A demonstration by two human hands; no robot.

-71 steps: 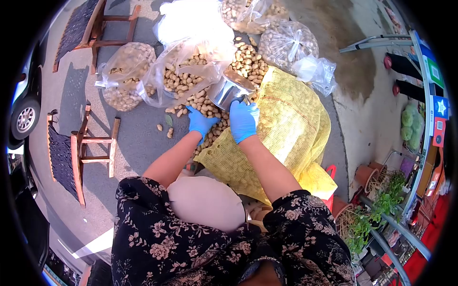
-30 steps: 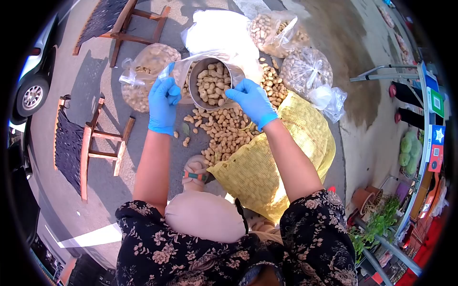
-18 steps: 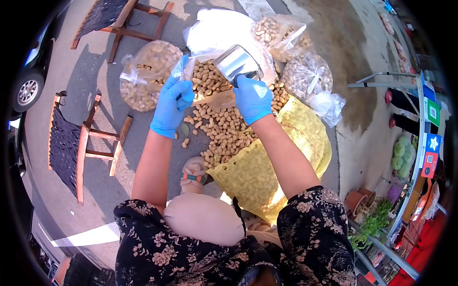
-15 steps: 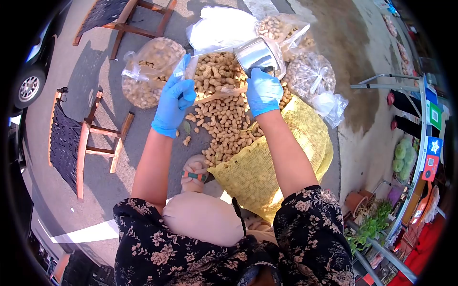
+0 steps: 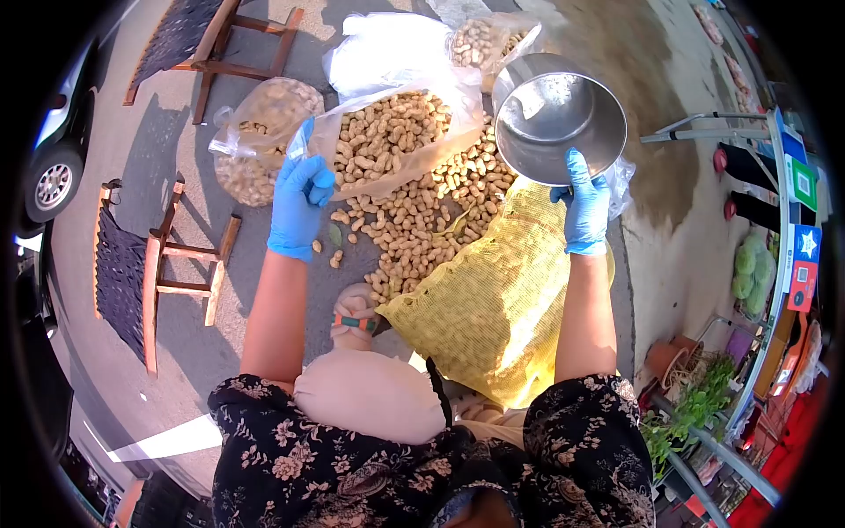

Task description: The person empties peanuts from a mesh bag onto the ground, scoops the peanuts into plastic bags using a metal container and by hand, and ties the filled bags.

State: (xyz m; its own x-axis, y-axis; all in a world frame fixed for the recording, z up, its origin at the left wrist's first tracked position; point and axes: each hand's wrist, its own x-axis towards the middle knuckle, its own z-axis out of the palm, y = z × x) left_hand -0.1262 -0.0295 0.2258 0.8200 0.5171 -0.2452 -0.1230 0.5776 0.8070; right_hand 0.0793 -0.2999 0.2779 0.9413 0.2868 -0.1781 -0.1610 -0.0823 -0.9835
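Note:
In a blue glove, my left hand (image 5: 299, 198) pinches the edge of a clear plastic bag (image 5: 458, 141), which stands wide open with many peanuts (image 5: 387, 132) inside. My right hand (image 5: 583, 204), also gloved, grips an empty metal pot (image 5: 561, 123) at its near side, to the right of the bag. The pot's mouth faces me. Loose peanuts (image 5: 422, 242) lie heaped on the ground below the bag, beside a yellow mesh sack (image 5: 493, 308) with more peanuts showing through it.
Filled plastic bags lie left (image 5: 255, 141) and behind (image 5: 480, 44), near a white bag (image 5: 383, 53). Two wooden chairs (image 5: 151, 290) (image 5: 211, 63) stand at the left. Potted plants (image 5: 695, 396) and a metal-framed stall (image 5: 766, 308) are at the right, with a person's legs (image 5: 757, 185).
The pot tipped over the bag, and peanuts now fill the bag where the pot held them before. My right hand has moved right with the emptied pot. My left hand still holds the bag.

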